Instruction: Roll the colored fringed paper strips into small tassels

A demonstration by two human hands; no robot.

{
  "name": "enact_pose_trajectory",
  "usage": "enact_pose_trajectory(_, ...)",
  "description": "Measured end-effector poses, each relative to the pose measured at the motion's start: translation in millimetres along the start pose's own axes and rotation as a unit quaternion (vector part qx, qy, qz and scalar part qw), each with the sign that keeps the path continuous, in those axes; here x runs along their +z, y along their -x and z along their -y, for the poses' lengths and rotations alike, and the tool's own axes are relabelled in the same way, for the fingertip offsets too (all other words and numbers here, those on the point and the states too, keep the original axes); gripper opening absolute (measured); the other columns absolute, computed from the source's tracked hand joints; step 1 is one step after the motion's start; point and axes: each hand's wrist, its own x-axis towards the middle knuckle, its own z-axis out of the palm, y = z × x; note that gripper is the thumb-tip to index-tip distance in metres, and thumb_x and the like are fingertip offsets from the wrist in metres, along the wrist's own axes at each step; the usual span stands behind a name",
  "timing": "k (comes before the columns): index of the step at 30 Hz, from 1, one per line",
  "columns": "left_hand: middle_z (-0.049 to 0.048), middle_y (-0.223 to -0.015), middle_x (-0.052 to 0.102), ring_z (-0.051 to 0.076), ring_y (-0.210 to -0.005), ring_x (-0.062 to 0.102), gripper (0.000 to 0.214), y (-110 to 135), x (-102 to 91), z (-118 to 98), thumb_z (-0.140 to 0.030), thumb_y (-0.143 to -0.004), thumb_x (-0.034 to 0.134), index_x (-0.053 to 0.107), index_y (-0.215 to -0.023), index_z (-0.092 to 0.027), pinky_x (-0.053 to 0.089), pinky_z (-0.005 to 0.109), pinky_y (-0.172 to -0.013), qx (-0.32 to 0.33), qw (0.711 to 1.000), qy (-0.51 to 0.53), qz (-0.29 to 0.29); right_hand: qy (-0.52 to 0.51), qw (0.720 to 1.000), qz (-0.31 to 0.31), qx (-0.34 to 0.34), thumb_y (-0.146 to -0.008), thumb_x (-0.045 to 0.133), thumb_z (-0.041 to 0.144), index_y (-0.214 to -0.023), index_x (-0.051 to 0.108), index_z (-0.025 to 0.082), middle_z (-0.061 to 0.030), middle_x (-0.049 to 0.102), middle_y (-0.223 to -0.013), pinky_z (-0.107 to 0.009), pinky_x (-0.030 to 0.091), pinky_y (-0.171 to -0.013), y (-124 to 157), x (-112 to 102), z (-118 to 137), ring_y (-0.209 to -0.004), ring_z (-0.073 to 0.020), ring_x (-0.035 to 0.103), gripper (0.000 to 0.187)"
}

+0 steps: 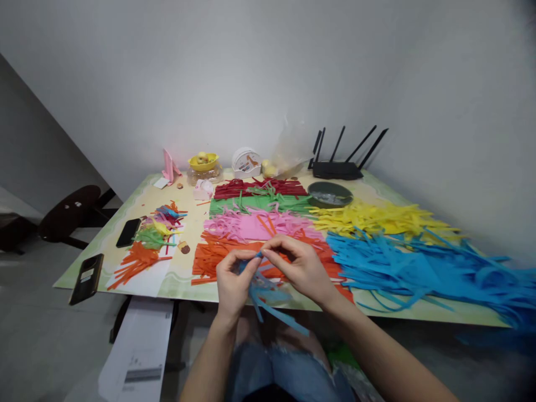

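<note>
Both my hands meet above the table's front edge, pinching the top of a blue paper tassel (268, 298) whose strips hang down. My left hand (232, 279) closes its thumb and fingers on the tassel's head. From the other side, my right hand (299, 265) pinches the same end with thumb and forefinger. Behind them lie orange fringed paper (209, 259), pink fringed paper (251, 226), green fringed paper (226, 205) and dark red fringed paper (234, 188). To the right are yellow fringed paper (389, 218) and blue fringed paper (402, 268).
Finished-looking tassels (146, 254) lie at left near two phones (128, 232). A dark bowl (330, 194), a black router (337, 170), a yellow dish (204, 165) and a pink stand (169, 166) line the back by the wall. A brown stool (69, 212) stands left.
</note>
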Motion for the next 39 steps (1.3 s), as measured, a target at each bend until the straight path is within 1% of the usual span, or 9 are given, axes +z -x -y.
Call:
enact_pose_trajectory(9,0.0041,-0.074,0.069,0.016,-0.071,0.066,0.021,4.3,-14.2,15.4,-0.033,-0.071,0.074,0.063,-0.074,-0.015,0.051,0.027,-0.072,-0.07,0.995,0.067,0.01,-0.002,0.999,-0.051,-0.007,-0.09,0.054,0.034,-0.081,0.06,0.019,-0.0039,0.063,-0.077,-0.027,0.047,-0.066,-0.4,17.6,0.9,-0.07,-0.0152,0.058,0.019)
enact_pose_trajectory(11,0.0048,-0.079,0.069,0.017,-0.075,0.066,0.022,6.9,-44.1,18.0,-0.034,-0.071,0.074,0.064,-0.078,-0.016,0.051,0.028,-0.073,-0.067,0.997,0.023,0.006,-0.02,0.999,-0.025,0.006,-0.089,0.056,0.036,-0.087,0.062,0.019,-0.0049,0.066,-0.082,-0.028,0.049,-0.07,7.1,18.8,-5.1,-0.074,-0.0165,0.061,0.018)
enact_pose_trajectory(14,0.0081,-0.094,0.071,0.022,-0.087,0.066,0.026,13.0,-132.3,7.5,-0.034,-0.075,0.068,0.068,-0.095,-0.018,0.05,0.035,-0.081,-0.023,0.983,-0.173,-0.059,-0.026,0.998,0.011,0.055,-0.087,0.058,0.042,-0.102,0.063,0.021,-0.0068,0.068,-0.092,-0.029,0.051,-0.073,21.2,7.9,-28.5,-0.081,-0.0192,0.065,0.026)
enact_pose_trajectory(17,0.0123,-0.102,0.071,0.03,-0.105,0.058,0.023,18.9,-231.2,-15.8,-0.03,-0.083,0.057,0.071,-0.096,-0.018,0.037,0.049,-0.1,0.072,0.841,-0.497,-0.204,0.004,0.994,-0.005,0.113,-0.086,0.056,0.047,-0.103,0.064,0.021,-0.0062,0.068,-0.085,-0.029,0.052,-0.068,28.9,-3.9,-57.7,-0.075,-0.019,0.064,0.032)
enact_pose_trajectory(20,0.0112,-0.112,0.07,0.033,-0.12,0.048,0.026,10.5,-283.0,-17.2,-0.025,-0.088,0.048,0.07,-0.099,-0.019,0.024,0.054,-0.108,0.092,0.716,-0.668,-0.181,0.021,0.993,0.007,0.115,-0.087,0.053,0.048,-0.102,0.065,0.021,-0.0061,0.068,-0.081,-0.029,0.053,-0.068,25.5,0.3,-72.0,-0.072,-0.0192,0.064,0.033)
enact_pose_trajectory(24,0.0077,-0.118,0.069,0.029,-0.118,0.052,0.031,-19.9,-276.1,33.5,-0.016,-0.087,0.044,0.068,-0.105,-0.02,0.026,0.048,-0.108,0.056,0.707,-0.705,0.001,0.044,0.994,0.047,0.084,-0.087,0.052,0.047,-0.098,0.067,0.019,-0.0085,0.071,-0.09,-0.032,0.053,-0.072,12.6,19.1,-73.6,-0.075,-0.0209,0.067,0.034)
enact_pose_trajectory(28,0.0087,-0.12,0.068,0.025,-0.112,0.058,0.033,-45.3,-265.7,72.0,-0.014,-0.085,0.044,0.069,-0.105,-0.021,0.038,0.042,-0.1,0.054,0.714,-0.696,0.051,0.084,0.989,0.082,0.089,-0.088,0.05,0.044,-0.097,0.067,0.019,-0.0086,0.072,-0.093,-0.034,0.053,-0.076,6.1,12.9,-86.9,-0.081,-0.0227,0.068,0.032)
enact_pose_trajectory(34,0.0087,-0.106,0.073,0.035,-0.103,0.057,0.025,-73.6,-269.3,52.5,-0.037,-0.082,0.057,0.073,-0.095,-0.024,0.038,0.049,-0.091,0.113,0.685,-0.718,0.047,0.211,0.968,0.109,0.079,-0.091,0.046,0.037,-0.095,0.069,0.017,-0.0104,0.073,-0.096,-0.036,0.052,-0.078,-35.6,-46.4,-142.2,-0.088,-0.0247,0.067,0.031)
enact_pose_trajectory(39,0.0072,-0.096,0.074,0.027,-0.091,0.061,0.027,-135.1,-197.9,45.3,-0.037,-0.088,0.049,0.072,-0.091,-0.022,0.042,0.039,-0.084,0.195,0.715,-0.671,0.033,0.329,0.93,0.144,0.076,-0.092,0.043,0.023,-0.097,0.07,0.013,-0.0125,0.072,-0.1,-0.032,0.049,-0.083,-131.0,-44.4,-194.3,-0.093,-0.0229,0.066,0.029)
